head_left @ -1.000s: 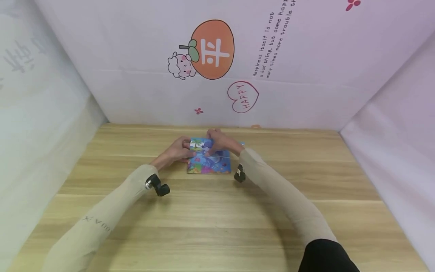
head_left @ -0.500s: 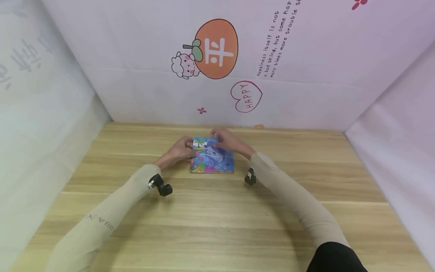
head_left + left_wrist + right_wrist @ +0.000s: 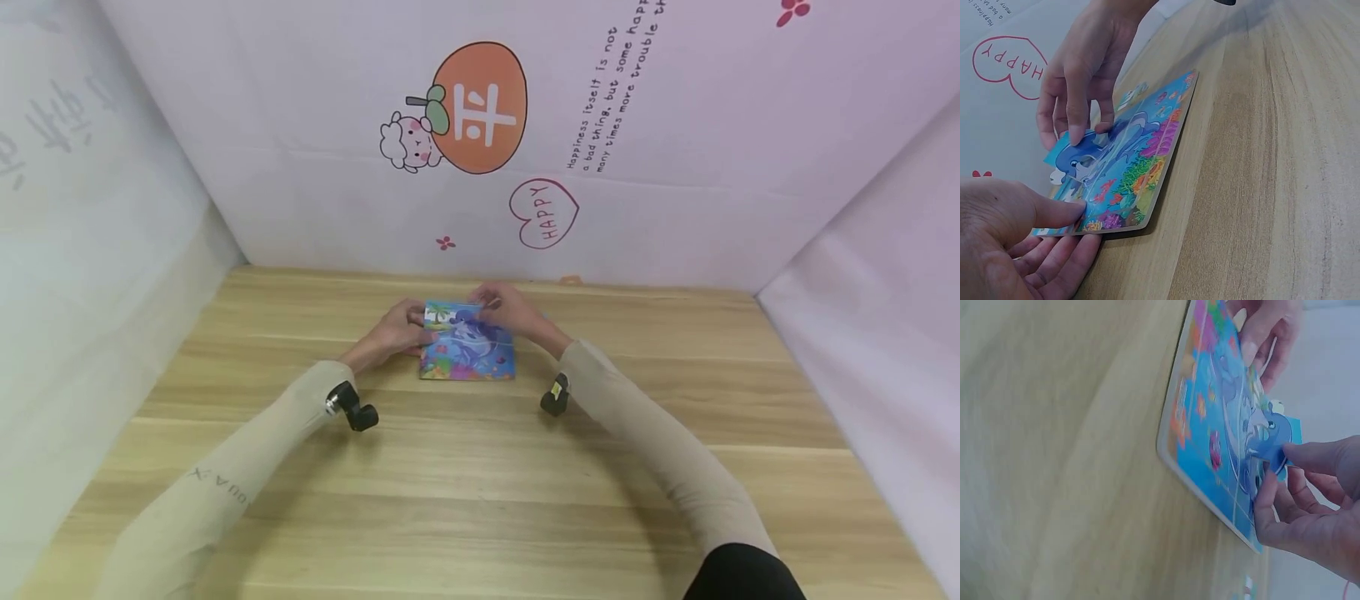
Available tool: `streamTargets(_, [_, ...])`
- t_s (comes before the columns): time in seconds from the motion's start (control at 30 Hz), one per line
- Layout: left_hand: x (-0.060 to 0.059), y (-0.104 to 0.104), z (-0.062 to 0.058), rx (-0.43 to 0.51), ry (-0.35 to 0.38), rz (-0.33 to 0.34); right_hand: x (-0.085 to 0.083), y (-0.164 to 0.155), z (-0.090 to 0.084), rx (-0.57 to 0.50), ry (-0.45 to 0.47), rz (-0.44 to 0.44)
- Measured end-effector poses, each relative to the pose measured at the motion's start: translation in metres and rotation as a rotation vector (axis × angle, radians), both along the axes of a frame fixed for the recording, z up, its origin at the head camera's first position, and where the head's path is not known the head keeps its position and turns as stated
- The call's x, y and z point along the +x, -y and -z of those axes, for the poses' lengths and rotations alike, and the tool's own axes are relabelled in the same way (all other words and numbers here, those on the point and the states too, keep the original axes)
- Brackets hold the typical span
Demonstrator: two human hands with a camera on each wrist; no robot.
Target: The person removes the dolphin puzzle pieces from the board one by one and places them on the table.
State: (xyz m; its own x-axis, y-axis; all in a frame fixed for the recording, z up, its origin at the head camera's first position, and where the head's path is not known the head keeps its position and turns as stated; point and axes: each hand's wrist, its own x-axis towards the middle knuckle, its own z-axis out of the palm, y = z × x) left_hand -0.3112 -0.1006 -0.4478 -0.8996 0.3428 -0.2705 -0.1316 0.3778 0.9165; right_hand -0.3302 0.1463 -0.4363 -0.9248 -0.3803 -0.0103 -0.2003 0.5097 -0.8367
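Two hands on the dolphin puzzle point(image 3: 468, 350): right hand point(image 3: 508, 312) pinching a piece point(image 3: 1272, 440), left hand point(image 3: 397, 331) seemingly pressing; wall heart point(image 3: 543, 213) reading "HAPPY".

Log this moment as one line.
left hand steadies puzzle board | right hand pinches dolphin piece over board | wooden table

left hand point(image 3: 1004, 237): cut off by my left wrist view's bottom edge
right hand point(image 3: 1316, 506): cropped at right edge
puzzle point(image 3: 467, 350) far corner: hidden under right-hand fingers
loose piece point(image 3: 1275, 444): partly covered, picture unreadable
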Motion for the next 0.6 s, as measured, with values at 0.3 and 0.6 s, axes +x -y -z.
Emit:
streamTargets(0.3, [-0.0033,0.0003,-0.0004,-0.015,0.003,-0.008,0.0011,-0.0013,-0.0001,-0.007,0.009,0.067])
streamTargets(0.6, [-0.0013,0.0010,0.0007,-0.017,-0.012,-0.001,-0.0023,-0.0070,0.0045,-0.196,0.158,0.117])
